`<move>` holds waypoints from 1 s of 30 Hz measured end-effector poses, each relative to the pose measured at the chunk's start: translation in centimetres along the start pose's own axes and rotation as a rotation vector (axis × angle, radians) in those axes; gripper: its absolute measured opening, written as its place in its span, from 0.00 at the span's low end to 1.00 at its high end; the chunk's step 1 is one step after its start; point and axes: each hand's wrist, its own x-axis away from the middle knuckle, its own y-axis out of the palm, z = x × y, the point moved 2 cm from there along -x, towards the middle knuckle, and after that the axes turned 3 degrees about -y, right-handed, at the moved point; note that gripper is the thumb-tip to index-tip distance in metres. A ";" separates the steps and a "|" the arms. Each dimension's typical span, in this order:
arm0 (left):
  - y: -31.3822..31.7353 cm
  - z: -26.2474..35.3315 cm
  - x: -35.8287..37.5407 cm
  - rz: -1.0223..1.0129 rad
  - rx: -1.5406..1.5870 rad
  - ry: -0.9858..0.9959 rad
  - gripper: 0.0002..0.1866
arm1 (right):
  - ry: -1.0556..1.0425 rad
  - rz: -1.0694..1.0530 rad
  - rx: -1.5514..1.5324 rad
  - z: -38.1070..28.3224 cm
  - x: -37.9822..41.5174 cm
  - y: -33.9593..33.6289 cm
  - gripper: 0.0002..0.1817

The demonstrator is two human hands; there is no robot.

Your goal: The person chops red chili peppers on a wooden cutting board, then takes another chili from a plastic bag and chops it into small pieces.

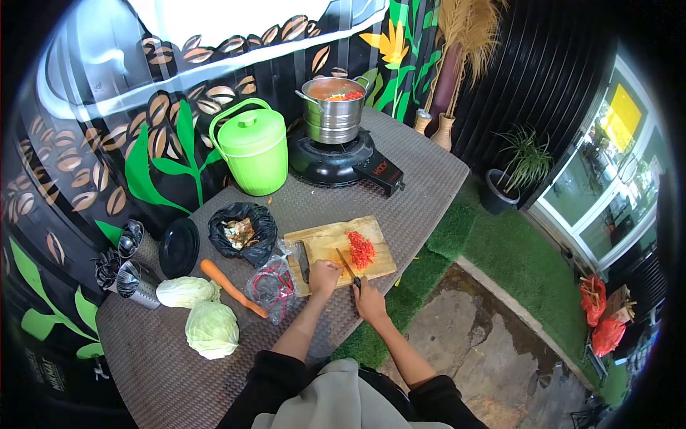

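Observation:
A wooden cutting board (325, 243) lies on the grey table, with a pile of chopped red chilli (361, 249) on its right half. My right hand (369, 300) grips a knife (347, 266) whose blade points up the board toward the pile. My left hand (325, 276) rests with curled fingers on the board's near edge, just left of the blade. A clear plastic bag of red chillies (272, 287) sits beside the board's left end.
A carrot (231, 287) and two cabbages (211, 329) lie at the left. A black bag of scraps (243, 233), a black plate (179, 247), cutlery holders (132, 279), a green bucket (254, 148) and a steel pot (332, 109) on a stove (336, 161) stand farther back.

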 end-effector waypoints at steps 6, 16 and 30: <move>0.3 0.3 0.3 0.033 -0.084 -0.045 0.09 | 0.079 -0.046 0.113 -1.6 0.4 0.2 0.14; 0.5 0.2 0.4 0.056 -0.079 -0.032 0.10 | 0.068 -0.133 0.012 -1.9 -2.9 -0.7 0.13; -0.3 0.8 0.5 -0.002 -0.159 0.142 0.08 | 0.133 -0.128 -0.035 -2.3 -1.5 -1.1 0.15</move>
